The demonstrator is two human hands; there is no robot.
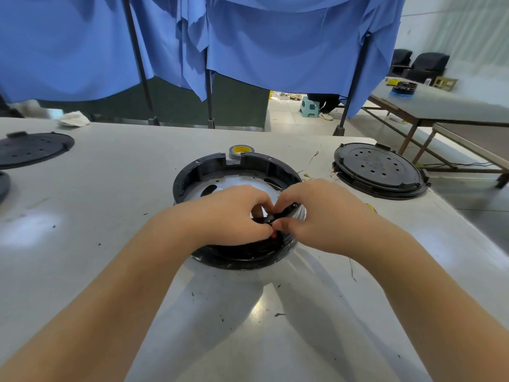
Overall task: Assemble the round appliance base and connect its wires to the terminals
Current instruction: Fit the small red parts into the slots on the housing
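place: a workshop | big grey work table (96, 216) with round black machine lids (378, 168) at its left and right edges | blue cloth (275, 42) hung on poles behind | second long table (446, 106) with parts | tiled floor (286, 117)

Smooth, faintly glossy pale table (115, 205), scuffed and flecked with dark specks toward the near edge. Matt black plastic ring of the round base (192, 172) around a shiny, bare metal pan (220, 186) inside. Matt black perforated plastic disc (378, 168) by the right edge, another (33, 148) by the left edge. Grey tape roll (239, 151) with yellow core. Soft, creased blue cloth (261, 45) behind the far edge.
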